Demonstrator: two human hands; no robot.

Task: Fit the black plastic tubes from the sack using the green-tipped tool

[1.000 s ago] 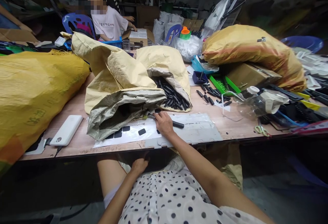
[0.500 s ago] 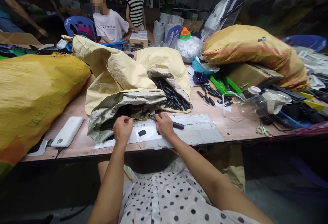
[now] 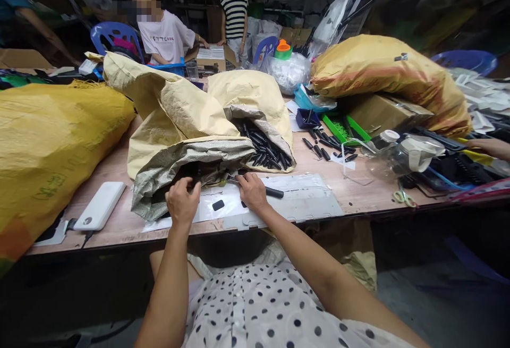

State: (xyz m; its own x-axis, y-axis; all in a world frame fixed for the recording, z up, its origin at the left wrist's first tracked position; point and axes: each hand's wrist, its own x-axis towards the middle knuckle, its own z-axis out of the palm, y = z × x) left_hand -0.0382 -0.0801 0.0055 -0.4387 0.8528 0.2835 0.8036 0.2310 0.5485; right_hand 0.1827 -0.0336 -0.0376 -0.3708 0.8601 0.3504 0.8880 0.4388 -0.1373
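My left hand [image 3: 182, 200] is at the mouth of the left beige woven sack [image 3: 179, 106], fingers and thumb apart, with nothing visible in it. The sack's grey lining is folded back around a dark opening. My right hand [image 3: 252, 189] is closed around a tool with a thick black handle [image 3: 274, 193] and a thin metal end [image 3: 231, 178] pointing left. That hand rests over a pale sheet [image 3: 303, 191] on the table edge. A small black rounded piece [image 3: 218, 205] lies on white film between my hands.
A second beige sack [image 3: 247, 85] spills black tapered parts [image 3: 265, 149]. More black parts lie by a green tray [image 3: 346, 129]. A white power bank [image 3: 99, 205] is at left, scissors [image 3: 404, 198] and a clear jug [image 3: 392, 164] at right. Another person's hand [image 3: 492, 147] reaches in at far right.
My left hand has gone from a pinch near the sack's mouth to parted fingers, slightly left. My right hand keeps its hold. Another person's hand has appeared at far right.
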